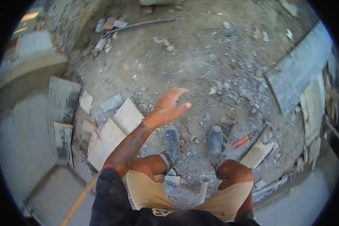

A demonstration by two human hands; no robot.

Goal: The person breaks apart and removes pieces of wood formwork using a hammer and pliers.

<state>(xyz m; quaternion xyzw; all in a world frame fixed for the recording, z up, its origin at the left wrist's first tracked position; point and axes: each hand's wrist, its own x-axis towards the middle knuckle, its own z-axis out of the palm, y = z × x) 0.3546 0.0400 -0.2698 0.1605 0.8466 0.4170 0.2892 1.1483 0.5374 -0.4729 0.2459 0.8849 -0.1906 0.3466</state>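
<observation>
My left hand (pixel 168 108) is stretched out over the rubble ground in front of my boots, its thumb and fingers apart and nothing between them. Its forearm passes above pale flat boards (pixel 129 116) at the left. My right hand does not show; only part of that arm is visible beside my right thigh at the lower edge. Pliers with red and yellow handles (pixel 241 142) lie on the ground to the right of my boots, close to a small pale board (pixel 257 154).
A large grey panel (pixel 301 67) leans at the right. Boards (pixel 64 98) stand against the left wall. A long stick (pixel 150 23) lies at the far side among broken pieces. A wooden pole (pixel 77 201) slants at lower left.
</observation>
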